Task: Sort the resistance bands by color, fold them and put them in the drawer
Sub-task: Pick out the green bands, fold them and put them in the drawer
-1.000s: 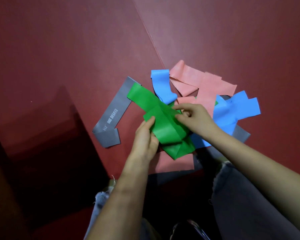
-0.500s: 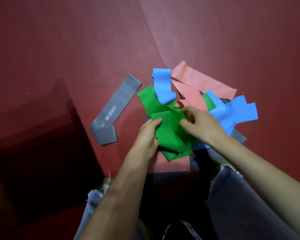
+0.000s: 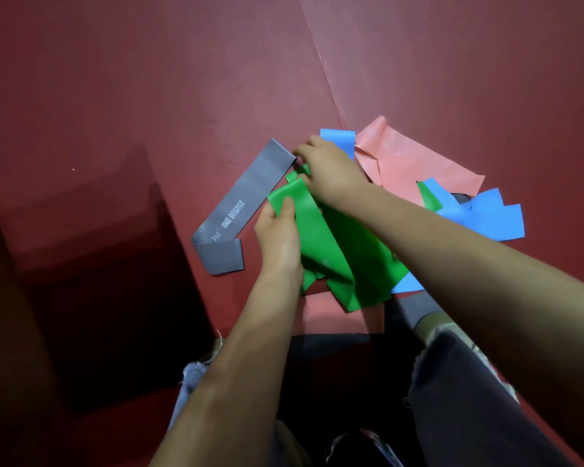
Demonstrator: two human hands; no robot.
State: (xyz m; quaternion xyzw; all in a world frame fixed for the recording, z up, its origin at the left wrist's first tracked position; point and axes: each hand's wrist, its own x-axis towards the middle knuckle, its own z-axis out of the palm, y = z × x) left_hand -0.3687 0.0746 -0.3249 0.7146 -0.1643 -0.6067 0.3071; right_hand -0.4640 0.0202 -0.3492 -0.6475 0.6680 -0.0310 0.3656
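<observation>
A heap of flat resistance bands lies on the red floor mat. The green band [image 3: 338, 251] is on top, partly folded. My left hand [image 3: 279, 234] pinches its folded upper edge with the thumb on top. My right hand [image 3: 327, 166] reaches across to the far left end of the green band, fingers closed on it beside the grey band's tip. A grey band [image 3: 243, 203] printed "ONE DEGREE" lies to the left, its lower end folded over. Blue bands [image 3: 486, 214] and pink bands [image 3: 415, 163] spread to the right. No drawer is in view.
A seam in the red mat [image 3: 324, 69] runs from the top down to the heap. A dark shadowed block [image 3: 91, 264] fills the lower left. My knees in grey jeans [image 3: 459, 382] are at the bottom, close to the heap.
My right hand moved from the middle of the green band up and left to its far end. The left hand slid up along the green band, which is now more gathered.
</observation>
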